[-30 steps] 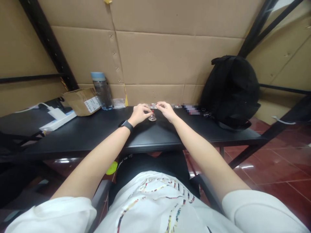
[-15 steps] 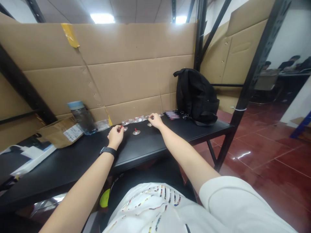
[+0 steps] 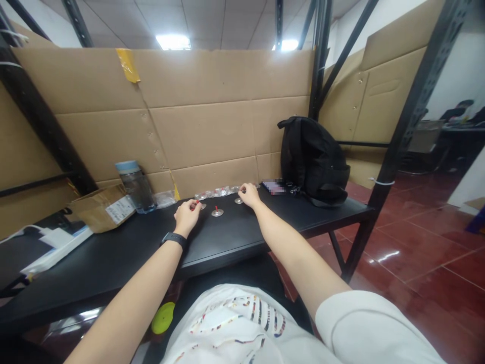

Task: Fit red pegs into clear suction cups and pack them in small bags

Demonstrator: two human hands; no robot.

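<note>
My left hand (image 3: pixel 187 215), with a black band on its wrist, rests on the black table (image 3: pixel 113 253) and pinches a small red-tipped piece over a metal disc. Between my hands stands a metal disc with a red pin (image 3: pixel 217 212), upright and free. My right hand (image 3: pixel 249 195) is closed on another small metal disc at the table's back. A row of clear small pieces (image 3: pixel 215 192) lies along the cardboard wall just behind both hands.
A black backpack (image 3: pixel 314 159) stands at the table's right end, a small patterned item beside it. A water bottle (image 3: pixel 134 187), a cardboard box (image 3: pixel 102 208) and a white box (image 3: pixel 53 247) sit to the left. Cardboard panels close the back. Black rack posts stand at the right.
My hands, together over one disc a second ago, have moved apart: left hand to the left, right hand back and right. The view has swung up and to the right.
</note>
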